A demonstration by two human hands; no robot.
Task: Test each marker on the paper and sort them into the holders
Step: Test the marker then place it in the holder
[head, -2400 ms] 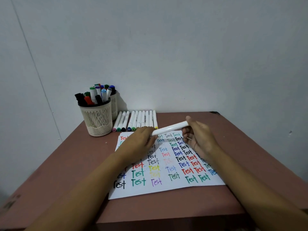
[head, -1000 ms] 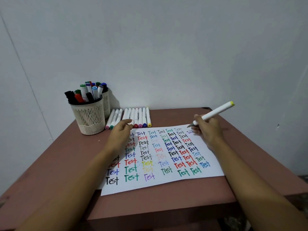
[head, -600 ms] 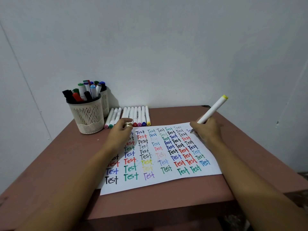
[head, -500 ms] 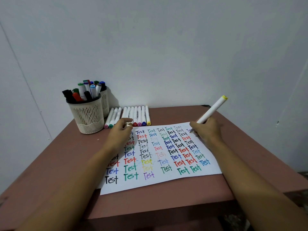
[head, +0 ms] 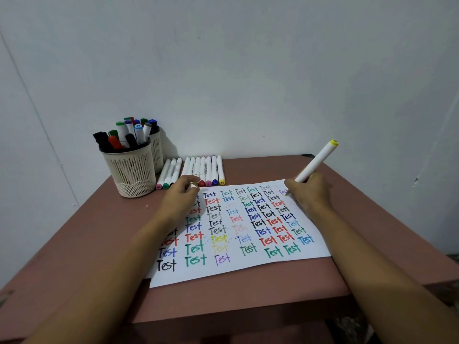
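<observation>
- While your right hand (head: 308, 192) grips the yellow-ended marker (head: 316, 161) in a writing hold, its tip touches the paper (head: 238, 271) near the far right corner, and the barrel slants up to the right.
- Your left hand (head: 178, 199) rests on the paper's far left part, fingers curled around a small white cap (head: 194, 185).
- A row of capped markers (head: 203, 170) lies on the tabletop (head: 99, 232) just beyond the paper.
- At the far left, the front holder (head: 131, 172) and the rear holder (head: 157, 152) stand touching, both filled with markers.
</observation>
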